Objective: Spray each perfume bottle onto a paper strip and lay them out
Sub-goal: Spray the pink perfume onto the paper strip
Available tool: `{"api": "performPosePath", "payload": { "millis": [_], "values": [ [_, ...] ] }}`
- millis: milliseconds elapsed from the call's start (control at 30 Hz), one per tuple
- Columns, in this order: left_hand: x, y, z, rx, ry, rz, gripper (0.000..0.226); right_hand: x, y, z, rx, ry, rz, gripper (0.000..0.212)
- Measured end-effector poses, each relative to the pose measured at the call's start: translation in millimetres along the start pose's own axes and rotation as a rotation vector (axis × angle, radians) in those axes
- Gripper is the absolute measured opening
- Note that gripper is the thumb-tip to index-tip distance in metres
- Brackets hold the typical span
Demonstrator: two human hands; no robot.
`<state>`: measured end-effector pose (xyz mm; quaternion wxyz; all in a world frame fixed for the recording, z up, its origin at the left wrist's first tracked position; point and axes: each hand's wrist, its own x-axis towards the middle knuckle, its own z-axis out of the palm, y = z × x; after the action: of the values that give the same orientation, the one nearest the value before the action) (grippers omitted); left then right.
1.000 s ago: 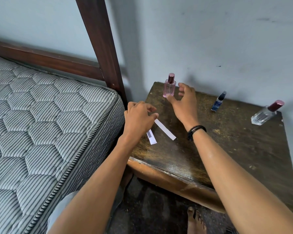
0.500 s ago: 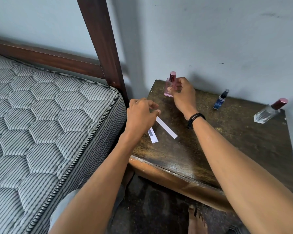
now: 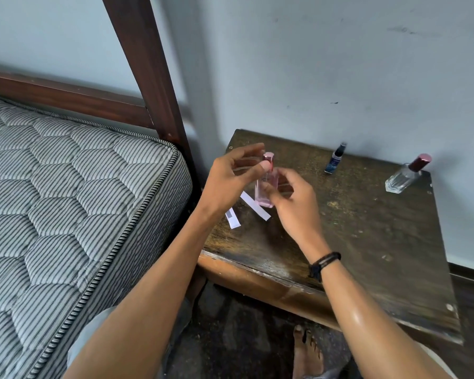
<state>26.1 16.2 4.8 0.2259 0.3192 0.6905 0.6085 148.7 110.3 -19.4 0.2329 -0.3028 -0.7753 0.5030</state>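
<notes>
My right hand (image 3: 290, 203) grips the body of a pink perfume bottle (image 3: 266, 191), held upright above the table's left part. My left hand (image 3: 230, 181) pinches its dark red cap (image 3: 268, 159) between thumb and fingers. Two white paper strips lie on the table under my hands: a long one (image 3: 256, 206) and a shorter one with a grey mark (image 3: 232, 218). A small blue spray bottle (image 3: 335, 160) stands near the wall. A clear bottle with a red cap (image 3: 407, 175) stands at the far right corner.
The worn dark wooden table (image 3: 367, 242) stands against a pale wall. A striped quilted mattress (image 3: 66, 201) and a dark wooden bedpost (image 3: 145, 69) are to the left. My bare foot (image 3: 307, 351) is on the floor below the table's front edge.
My right hand closed on the pink bottle at the back of the table, lifted it and brought it nearer. My left hand let go of the paper strip and went up to the cap.
</notes>
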Motion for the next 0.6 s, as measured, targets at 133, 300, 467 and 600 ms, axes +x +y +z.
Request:
{"api": "performPosePath", "payload": {
  "millis": [133, 300, 467, 600],
  "values": [
    [-1.3, -0.7, 4.4, -0.024, -0.011, -0.009, 0.028, -11.7, 7.5, -0.3, -0.035, -0.003, -0.027, 0.025],
    [-1.8, -2.1, 4.4, -0.049, -0.007, -0.030, 0.026, -10.4, 7.1, -2.3, -0.062, -0.017, -0.062, 0.034],
    [-0.9, -1.1, 4.1, -0.086, 0.020, -0.029, 0.027, -5.4, 7.3, -6.2, -0.049, -0.048, -0.078, 0.036],
    [-0.7, 0.1, 5.0, -0.129, 0.038, -0.044, 0.027, -6.3, 10.4, -8.0, -0.092, -0.060, -0.100, 0.035]
  ]
}}
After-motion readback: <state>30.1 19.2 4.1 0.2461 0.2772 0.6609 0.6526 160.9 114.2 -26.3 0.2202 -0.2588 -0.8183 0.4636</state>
